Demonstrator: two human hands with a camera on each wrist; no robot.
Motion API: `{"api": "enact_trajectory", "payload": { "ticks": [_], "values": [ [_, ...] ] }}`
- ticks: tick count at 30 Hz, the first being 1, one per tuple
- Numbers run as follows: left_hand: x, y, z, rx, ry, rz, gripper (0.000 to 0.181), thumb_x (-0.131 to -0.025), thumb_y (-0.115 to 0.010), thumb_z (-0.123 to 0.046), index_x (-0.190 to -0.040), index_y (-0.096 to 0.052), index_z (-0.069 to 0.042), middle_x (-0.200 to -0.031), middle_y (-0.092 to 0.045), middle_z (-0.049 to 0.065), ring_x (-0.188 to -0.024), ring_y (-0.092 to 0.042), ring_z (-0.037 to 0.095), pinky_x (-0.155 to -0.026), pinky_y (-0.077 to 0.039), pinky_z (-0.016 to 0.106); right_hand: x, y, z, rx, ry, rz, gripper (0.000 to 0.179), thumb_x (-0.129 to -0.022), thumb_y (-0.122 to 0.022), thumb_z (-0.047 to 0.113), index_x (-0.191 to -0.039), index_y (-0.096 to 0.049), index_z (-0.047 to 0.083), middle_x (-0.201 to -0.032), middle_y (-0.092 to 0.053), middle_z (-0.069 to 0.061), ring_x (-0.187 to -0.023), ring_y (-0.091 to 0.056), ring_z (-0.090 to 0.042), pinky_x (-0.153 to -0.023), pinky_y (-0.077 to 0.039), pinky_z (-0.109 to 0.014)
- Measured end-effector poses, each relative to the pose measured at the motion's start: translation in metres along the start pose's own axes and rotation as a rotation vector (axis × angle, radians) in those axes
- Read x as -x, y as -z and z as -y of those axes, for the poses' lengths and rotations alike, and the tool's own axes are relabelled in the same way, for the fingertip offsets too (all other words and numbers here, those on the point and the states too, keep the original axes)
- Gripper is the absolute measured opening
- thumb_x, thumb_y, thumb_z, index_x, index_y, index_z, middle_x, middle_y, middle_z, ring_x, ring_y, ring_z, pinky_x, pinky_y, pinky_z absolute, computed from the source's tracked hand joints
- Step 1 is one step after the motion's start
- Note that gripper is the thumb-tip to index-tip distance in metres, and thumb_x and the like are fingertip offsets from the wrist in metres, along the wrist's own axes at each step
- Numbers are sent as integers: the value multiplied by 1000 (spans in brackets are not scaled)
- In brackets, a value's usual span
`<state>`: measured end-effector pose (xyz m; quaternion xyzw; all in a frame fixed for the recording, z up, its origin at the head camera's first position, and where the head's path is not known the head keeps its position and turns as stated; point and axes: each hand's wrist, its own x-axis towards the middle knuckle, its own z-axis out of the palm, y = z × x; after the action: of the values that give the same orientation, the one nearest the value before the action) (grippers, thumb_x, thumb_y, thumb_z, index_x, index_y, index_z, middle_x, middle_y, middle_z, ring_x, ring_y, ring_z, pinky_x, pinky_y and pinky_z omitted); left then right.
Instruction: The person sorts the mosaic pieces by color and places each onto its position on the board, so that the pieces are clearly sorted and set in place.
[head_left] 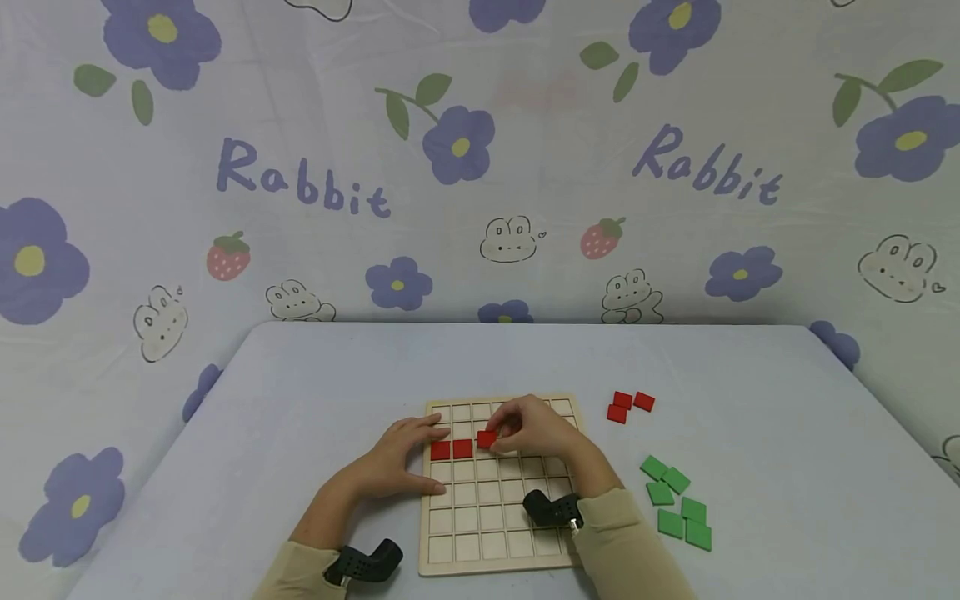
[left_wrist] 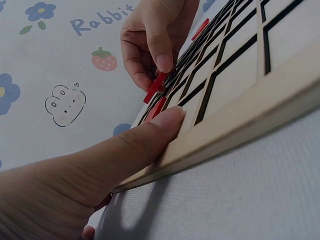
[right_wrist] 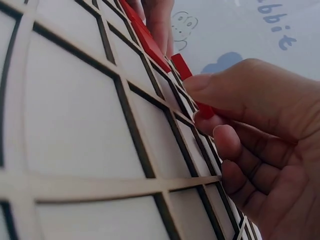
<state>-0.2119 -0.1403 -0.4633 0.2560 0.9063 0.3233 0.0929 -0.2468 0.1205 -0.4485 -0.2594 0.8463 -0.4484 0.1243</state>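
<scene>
My right hand [head_left: 542, 432] pinches a red square tile [head_left: 486, 439] between thumb and fingers, held tilted just over the wooden grid board [head_left: 501, 570]. In the right wrist view the same tile [right_wrist: 182, 66] shows at the thumb tip. Two more red tiles, a left one [head_left: 440, 451] and a right one [head_left: 462, 448], lie side by side in cells of one row. My left hand [head_left: 390, 458] rests at the board's left edge with fingers spread. Its thumb [left_wrist: 145, 135] lies on the wooden rim in the left wrist view, close to a red tile in its cell.
Right of the board's far corner lie three loose red tiles [head_left: 622, 401]. Nearer, on the right, are several green tiles [head_left: 670, 524]. A black wrist camera [head_left: 551, 508] on the right wrist overhangs the board; another [head_left: 367, 562] is on the left wrist.
</scene>
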Motion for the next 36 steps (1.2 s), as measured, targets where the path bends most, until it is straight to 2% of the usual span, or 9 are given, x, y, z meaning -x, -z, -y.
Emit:
{"api": "enact_trajectory", "payload": {
  "ticks": [9, 27, 36],
  "values": [
    [0, -1, 0, 3, -17, 4, 77, -72, -78, -40, -137, -47, -14, -152, -30, 8, -140, -19, 36, -110, -20, 60, 2, -3, 3, 27, 9, 9, 19, -75, -74, 6, -93, -69, 1, -77, -61, -2, -67, -52, -10, -60, -47, -21],
    [-1, 0, 0, -8, -23, 4, 77, -72, -78, -41, -137, -47, -14, -152, -30, 8, -140, -20, 35, -111, -20, 59, 1, -4, 4, 29, 26, 17, 22, -74, -76, 8, -93, -69, 1, -85, -64, -10, -70, -52, -9, -63, -47, -20],
    [-1, -1, 0, -9, -18, 0, 77, -71, -79, -40, -137, -47, -15, -152, -30, 7, -140, -20, 35, -111, -20, 58, 7, 11, -3, 23, 21, 1, 26, -77, -75, 14, -99, -68, 1, -94, -65, -11, -77, -56, -13, -68, -50, -24]
  ]
}}
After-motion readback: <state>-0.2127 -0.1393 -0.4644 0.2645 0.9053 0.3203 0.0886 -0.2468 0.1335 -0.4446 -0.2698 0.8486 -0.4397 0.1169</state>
